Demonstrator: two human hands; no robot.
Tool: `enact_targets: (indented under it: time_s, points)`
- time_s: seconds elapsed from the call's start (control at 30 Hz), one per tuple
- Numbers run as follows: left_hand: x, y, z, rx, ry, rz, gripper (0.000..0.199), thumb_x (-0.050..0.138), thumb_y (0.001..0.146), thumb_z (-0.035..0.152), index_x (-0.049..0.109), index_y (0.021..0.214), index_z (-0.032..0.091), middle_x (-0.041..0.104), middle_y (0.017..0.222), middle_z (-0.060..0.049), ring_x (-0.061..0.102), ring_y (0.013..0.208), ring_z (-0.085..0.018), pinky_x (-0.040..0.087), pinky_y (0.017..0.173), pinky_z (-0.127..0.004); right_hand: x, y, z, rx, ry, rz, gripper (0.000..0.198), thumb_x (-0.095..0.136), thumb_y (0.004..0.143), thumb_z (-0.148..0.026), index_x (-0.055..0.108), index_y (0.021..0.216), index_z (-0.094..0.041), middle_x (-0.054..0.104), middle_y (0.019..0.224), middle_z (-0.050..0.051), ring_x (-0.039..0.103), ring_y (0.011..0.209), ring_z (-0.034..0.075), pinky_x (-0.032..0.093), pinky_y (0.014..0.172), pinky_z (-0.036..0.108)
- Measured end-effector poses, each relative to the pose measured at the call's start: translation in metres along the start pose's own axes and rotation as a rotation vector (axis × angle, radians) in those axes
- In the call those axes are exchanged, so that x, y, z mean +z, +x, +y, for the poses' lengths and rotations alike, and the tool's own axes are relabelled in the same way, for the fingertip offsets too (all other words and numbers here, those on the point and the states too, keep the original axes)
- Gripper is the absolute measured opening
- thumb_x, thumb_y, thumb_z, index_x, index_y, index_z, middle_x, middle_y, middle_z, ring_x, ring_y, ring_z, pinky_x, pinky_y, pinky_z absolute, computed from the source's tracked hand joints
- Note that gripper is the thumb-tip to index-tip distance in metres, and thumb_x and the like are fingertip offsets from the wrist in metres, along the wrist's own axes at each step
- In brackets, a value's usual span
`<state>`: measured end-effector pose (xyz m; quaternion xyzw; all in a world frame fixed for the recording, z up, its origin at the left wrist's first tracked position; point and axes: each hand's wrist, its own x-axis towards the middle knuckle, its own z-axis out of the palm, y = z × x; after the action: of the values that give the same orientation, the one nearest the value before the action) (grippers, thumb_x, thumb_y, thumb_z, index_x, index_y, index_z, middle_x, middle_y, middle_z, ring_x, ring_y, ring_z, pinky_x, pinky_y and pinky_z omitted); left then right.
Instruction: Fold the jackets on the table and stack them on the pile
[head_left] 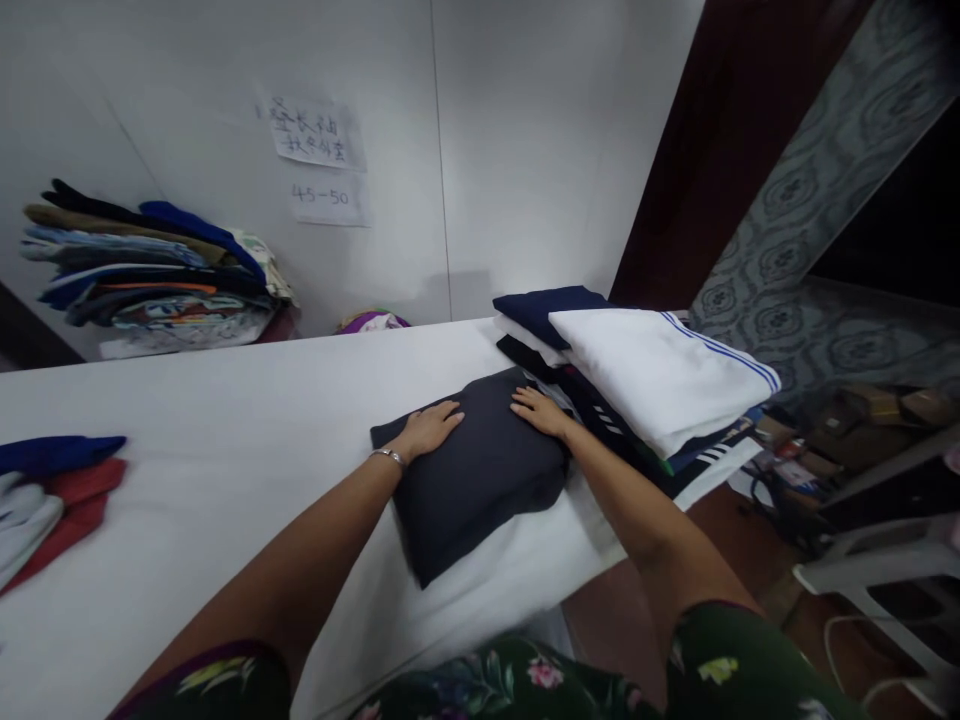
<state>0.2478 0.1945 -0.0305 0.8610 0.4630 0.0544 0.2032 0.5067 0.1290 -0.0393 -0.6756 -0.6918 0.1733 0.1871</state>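
A dark grey folded garment (pixel 480 480) lies on the white table in front of me. My left hand (pixel 431 430) rests flat on its upper left part, fingers stretched out. On its upper right part lies my right hand (pixel 538 410), also flat with the fingers apart. Neither hand grips the cloth. Just right of the garment is a stack of folded clothes, with a white garment with blue stripes (pixel 652 370) and a navy one (pixel 551 312) on top. My right forearm passes in front of part of that stack.
A tall pile of folded clothes (pixel 165 270) stands by the wall at the back left. Blue, red and whitish clothes (pixel 67 500) lie on the table's (pixel 225 440) left side. Handwritten papers (pixel 319 150) hang on the wall. A white plastic stool (pixel 885 580) stands at right.
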Motion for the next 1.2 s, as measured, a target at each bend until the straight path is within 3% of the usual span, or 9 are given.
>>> enact_targets:
  time_s: [0.1, 0.2, 0.3, 0.43, 0.6, 0.73, 0.87, 1.0, 1.2]
  points:
    - [-0.005, -0.012, 0.002, -0.011, -0.042, 0.154, 0.052, 0.031, 0.092, 0.045, 0.048, 0.134, 0.018, 0.043, 0.146, -0.009, 0.037, 0.135, -0.02, 0.025, 0.112, -0.036, -0.01, -0.025, 0.0, -0.027, 0.109, 0.225, 0.042, 0.038, 0.095, -0.039, 0.061, 0.123, -0.017, 0.052, 0.138, 0.009, 0.035, 0.135, 0.02, 0.026, 0.112, 0.039]
    - [-0.009, -0.033, -0.002, 0.056, -0.075, 0.352, 0.049, 0.035, 0.091, 0.046, 0.054, 0.127, 0.019, 0.048, 0.142, -0.008, 0.039, 0.133, -0.02, 0.026, 0.112, -0.037, -0.007, -0.083, 0.004, -0.071, 0.338, 0.511, 0.036, 0.045, 0.091, -0.042, 0.067, 0.109, -0.019, 0.063, 0.12, 0.01, 0.053, 0.117, 0.022, 0.039, 0.103, 0.039]
    - [-0.015, -0.049, -0.01, 0.071, -0.035, 0.359, 0.046, 0.041, 0.089, 0.048, 0.058, 0.122, 0.02, 0.05, 0.14, -0.009, 0.04, 0.133, -0.023, 0.026, 0.112, -0.042, 0.015, -0.148, 0.006, 0.127, 0.637, 0.582, 0.041, 0.055, 0.084, -0.05, 0.063, 0.111, -0.021, 0.065, 0.106, 0.009, 0.063, 0.09, 0.022, 0.052, 0.078, 0.036]
    - [-0.021, -0.054, -0.003, 0.028, 0.007, 0.311, 0.048, 0.044, 0.087, 0.048, 0.057, 0.123, 0.019, 0.05, 0.139, -0.011, 0.04, 0.133, -0.026, 0.025, 0.111, -0.046, 0.045, -0.196, -0.006, 0.361, 1.011, 0.491, 0.051, 0.067, 0.071, -0.055, 0.059, 0.108, -0.021, 0.064, 0.082, 0.003, 0.062, 0.06, 0.017, 0.05, 0.052, 0.029]
    - [0.001, -0.08, 0.053, 0.261, 0.048, 0.213, 0.057, 0.049, 0.084, 0.054, 0.05, 0.131, 0.024, 0.044, 0.145, -0.008, 0.033, 0.137, -0.026, 0.016, 0.114, -0.05, 0.047, -0.191, -0.033, 0.412, 1.211, 0.317, 0.052, 0.075, 0.065, -0.046, 0.055, 0.106, -0.021, 0.067, 0.083, 0.002, 0.062, 0.054, 0.015, 0.047, 0.042, 0.025]
    - [0.034, -0.109, 0.084, 0.394, 0.156, 0.089, 0.074, 0.062, 0.075, 0.052, 0.04, 0.141, 0.026, 0.033, 0.152, -0.01, 0.026, 0.14, -0.032, 0.011, 0.113, -0.056, 0.044, -0.176, -0.047, 0.469, 1.43, 0.216, 0.053, 0.078, 0.065, -0.039, 0.052, 0.107, -0.021, 0.069, 0.094, 0.006, 0.069, 0.074, 0.022, 0.055, 0.055, 0.031]
    - [0.05, -0.111, 0.083, 0.329, 0.241, 0.1, 0.072, 0.057, 0.076, 0.025, 0.034, 0.144, 0.019, 0.028, 0.153, -0.014, 0.026, 0.139, -0.03, 0.019, 0.11, -0.053, 0.048, -0.162, -0.055, 0.47, 1.61, 0.252, 0.061, 0.081, 0.063, -0.029, 0.046, 0.113, -0.023, 0.067, 0.087, 0.001, 0.07, 0.081, 0.023, 0.057, 0.066, 0.036]
    - [0.051, -0.105, 0.081, 0.304, 0.235, 0.059, 0.062, 0.045, 0.079, 0.015, 0.041, 0.141, 0.019, 0.04, 0.148, -0.012, 0.033, 0.136, -0.028, 0.026, 0.107, -0.049, 0.054, -0.154, -0.059, 0.325, 1.756, 0.234, 0.058, 0.078, 0.067, -0.032, 0.046, 0.115, -0.028, 0.065, 0.084, -0.004, 0.07, 0.085, 0.022, 0.057, 0.069, 0.035]
    - [0.034, -0.108, 0.077, 0.341, 0.142, 0.011, 0.055, 0.05, 0.084, 0.037, 0.047, 0.137, 0.022, 0.041, 0.147, -0.01, 0.034, 0.137, -0.027, 0.024, 0.11, -0.049, 0.052, -0.171, -0.036, 0.453, 1.52, 0.286, 0.075, 0.08, 0.064, -0.037, 0.044, 0.129, -0.024, 0.068, 0.104, 0.007, 0.068, 0.092, 0.026, 0.056, 0.069, 0.037]
